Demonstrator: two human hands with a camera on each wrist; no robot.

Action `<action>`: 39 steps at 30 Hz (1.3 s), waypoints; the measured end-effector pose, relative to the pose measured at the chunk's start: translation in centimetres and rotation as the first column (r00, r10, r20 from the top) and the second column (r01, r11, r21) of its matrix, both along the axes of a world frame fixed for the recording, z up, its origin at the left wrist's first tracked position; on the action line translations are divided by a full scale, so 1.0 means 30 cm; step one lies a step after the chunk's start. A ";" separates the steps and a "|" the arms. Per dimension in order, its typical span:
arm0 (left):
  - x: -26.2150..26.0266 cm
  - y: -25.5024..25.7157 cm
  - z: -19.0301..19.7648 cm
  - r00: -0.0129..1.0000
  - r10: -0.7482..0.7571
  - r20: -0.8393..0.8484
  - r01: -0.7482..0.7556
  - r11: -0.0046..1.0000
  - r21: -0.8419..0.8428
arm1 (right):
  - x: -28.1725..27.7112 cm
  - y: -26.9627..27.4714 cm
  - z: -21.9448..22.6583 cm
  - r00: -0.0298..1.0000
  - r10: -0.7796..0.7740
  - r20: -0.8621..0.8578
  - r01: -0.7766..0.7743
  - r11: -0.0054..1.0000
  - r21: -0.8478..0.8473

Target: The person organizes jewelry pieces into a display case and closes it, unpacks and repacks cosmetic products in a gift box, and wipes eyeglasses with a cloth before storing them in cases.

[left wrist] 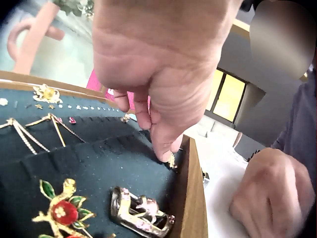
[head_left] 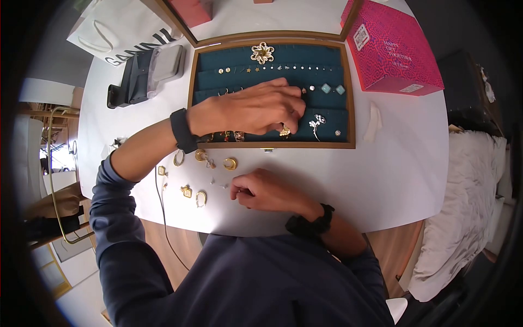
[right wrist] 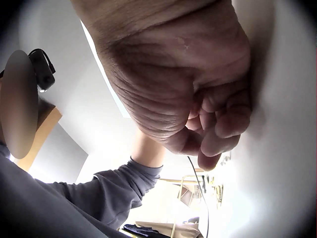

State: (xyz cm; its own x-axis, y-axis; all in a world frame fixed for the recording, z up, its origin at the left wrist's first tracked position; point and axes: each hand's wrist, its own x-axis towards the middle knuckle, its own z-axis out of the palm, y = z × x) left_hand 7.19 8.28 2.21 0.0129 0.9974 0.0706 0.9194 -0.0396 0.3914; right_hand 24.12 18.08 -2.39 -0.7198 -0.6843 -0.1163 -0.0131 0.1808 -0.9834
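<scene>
My left hand [head_left: 261, 108] reaches over an open jewellery box [head_left: 351, 117] with dark teal lining. At the box's front edge, its thumb and fingertips pinch a small gold jewellery piece [head_left: 284, 131], whose exact kind I cannot tell. In the left wrist view, a red-flowered gold brooch [left wrist: 64, 213] and a pink-stoned metal piece [left wrist: 143, 210] lie nearer the camera. A silver flower brooch [head_left: 317, 125] sits right of the left hand. On the white table, my right hand [head_left: 267, 191] rests in front of the box, fingers loosely curled with nothing seen in them.
Several gold earrings, including a hoop [head_left: 230, 163] and another hoop [head_left: 201, 199], lie left of the right hand. A pink gift box [head_left: 397, 54] stands right of the jewellery box. Dark cases [head_left: 136, 76] and a white paper bag [head_left: 117, 32] stand left. A cable [head_left: 163, 218] crosses the table's edge.
</scene>
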 end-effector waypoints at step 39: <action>-0.048 -0.128 0.135 0.972 0.235 -0.029 -0.236 0.970 -0.062 | 0.003 -0.002 -0.004 0.998 0.022 0.061 -0.022 1.000 -0.010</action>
